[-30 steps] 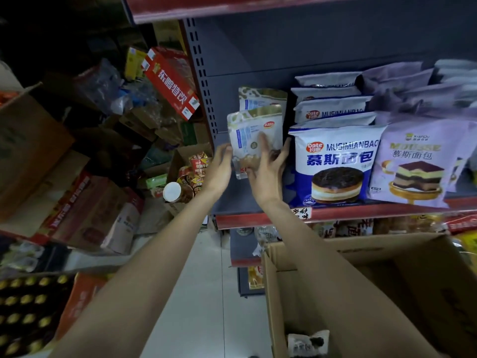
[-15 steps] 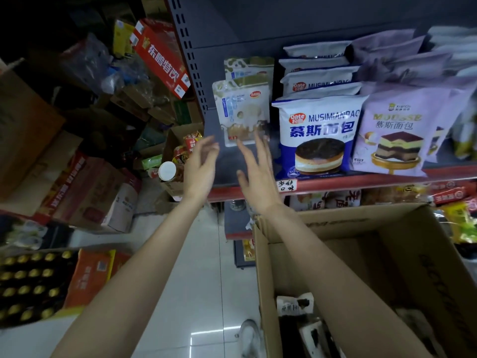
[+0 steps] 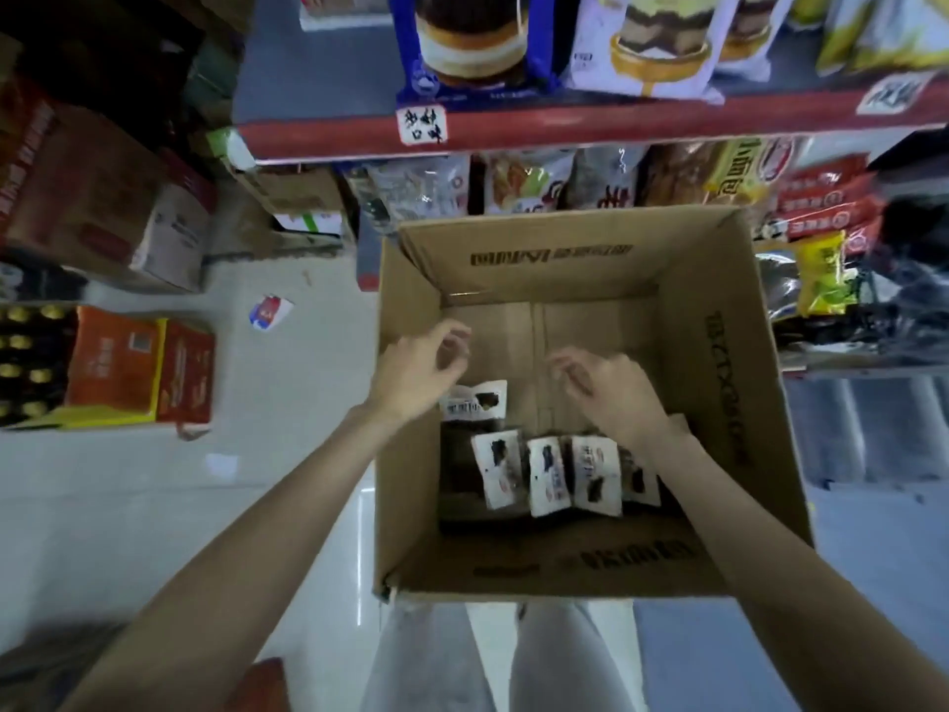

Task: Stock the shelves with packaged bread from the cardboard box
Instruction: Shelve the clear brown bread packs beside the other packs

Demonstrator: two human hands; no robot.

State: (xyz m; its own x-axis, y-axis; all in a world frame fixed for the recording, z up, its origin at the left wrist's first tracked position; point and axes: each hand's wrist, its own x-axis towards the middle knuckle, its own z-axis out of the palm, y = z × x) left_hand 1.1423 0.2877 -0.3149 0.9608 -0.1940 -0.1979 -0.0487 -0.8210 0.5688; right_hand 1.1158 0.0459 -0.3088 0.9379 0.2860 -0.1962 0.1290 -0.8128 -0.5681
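Bread packets (image 3: 547, 475) are standing in a short row near the bottom of the cardboard box (image 3: 719, 321), close to the wall nearest to you, and one more packet (image 3: 475, 400) is lying apart, just behind the row on the left side. You are holding both hands over the open box. Your left hand (image 3: 418, 370) is hanging above the single packet with the fingers loosely curled, and it is gripping nothing. Your right hand (image 3: 613, 385) is hovering above the right end of the row, the fingers also bent loosely and holding nothing; your wrist is hiding part of the last packet there. I cannot tell if either hand is touching a packet. Beyond the box, the shelf (image 3: 565, 123) with the red edge is carrying a blue cake packet (image 3: 470, 43) and a pale purple one (image 3: 652, 48) beside it. On the floor to your left, an orange carton (image 3: 138, 370) is sitting near dark bottles (image 3: 25, 362).
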